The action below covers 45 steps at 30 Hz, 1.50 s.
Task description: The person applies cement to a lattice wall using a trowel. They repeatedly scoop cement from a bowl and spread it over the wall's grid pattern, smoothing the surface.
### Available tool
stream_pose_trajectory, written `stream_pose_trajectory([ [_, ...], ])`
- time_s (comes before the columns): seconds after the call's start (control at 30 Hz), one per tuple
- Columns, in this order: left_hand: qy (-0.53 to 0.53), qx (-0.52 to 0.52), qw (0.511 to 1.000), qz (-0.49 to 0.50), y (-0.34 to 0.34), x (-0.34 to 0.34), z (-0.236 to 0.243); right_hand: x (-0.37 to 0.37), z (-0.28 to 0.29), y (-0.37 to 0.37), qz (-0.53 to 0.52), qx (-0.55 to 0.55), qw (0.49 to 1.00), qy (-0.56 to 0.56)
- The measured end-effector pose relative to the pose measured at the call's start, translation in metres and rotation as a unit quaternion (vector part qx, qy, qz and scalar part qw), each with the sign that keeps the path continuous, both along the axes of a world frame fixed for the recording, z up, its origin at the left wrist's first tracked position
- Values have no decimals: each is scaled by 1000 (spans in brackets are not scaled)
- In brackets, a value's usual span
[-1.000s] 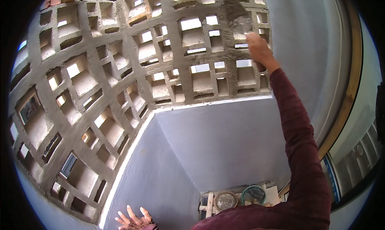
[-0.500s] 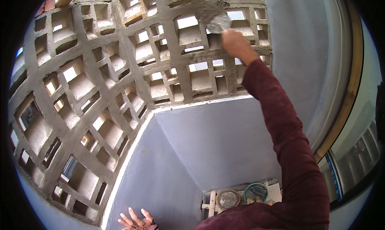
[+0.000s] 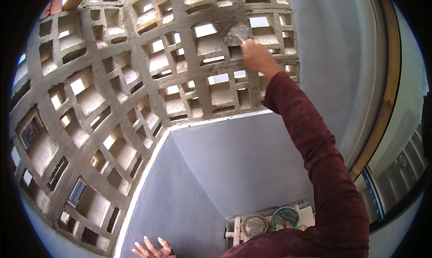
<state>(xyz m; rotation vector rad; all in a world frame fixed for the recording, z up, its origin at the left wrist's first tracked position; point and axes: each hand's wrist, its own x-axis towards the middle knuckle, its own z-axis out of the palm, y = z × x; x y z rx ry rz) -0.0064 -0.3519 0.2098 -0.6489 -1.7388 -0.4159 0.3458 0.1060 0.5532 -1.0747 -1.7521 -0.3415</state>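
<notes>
My right hand [image 3: 259,57] reaches far up at arm's length, its fingers closed round the handle of a trowel [image 3: 235,35]. The blade is smeared with grey mortar and lies against the pierced block wall [image 3: 150,84], between openings of different sizes. Darker, wet-looking mortar surrounds the blade there. Low in the view, at the left, my left hand [image 3: 154,249] has its fingers spread, nothing in them, in front of the blue-grey lower wall. Whether it touches that wall I cannot tell.
Below, a round bowl of grey mortar [image 3: 254,225] stands beside a green bucket [image 3: 285,216] with things in it, near wooden boards [image 3: 236,228]. A pale ledge [image 3: 148,158] runs under the blocks. A wooden frame [image 3: 390,91] rises at the right.
My right hand and the trowel have moved a little left and down across the block wall. My left hand stays nearly where it was, fingers spread.
</notes>
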Motion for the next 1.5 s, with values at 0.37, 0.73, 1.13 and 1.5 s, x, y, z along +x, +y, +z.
stream_pose_trajectory([
  [0.37, 87, 4, 993, -82, 8, -8, -2, 61, -54, -55, 111, -42, 972, 204],
  [0.73, -149, 12, 940, -307, -16, 54, -36, 107, -491, -218, 38, -535, 843, 47],
  [1.13, -945, -103, 217, -225, -209, 165, -389, 184, -639, -366, -130, -800, 575, 112],
  [1.5, -966, -130, 157, -158, -241, 195, -388, 116, -624, -261, -41, -772, 623, -119],
])
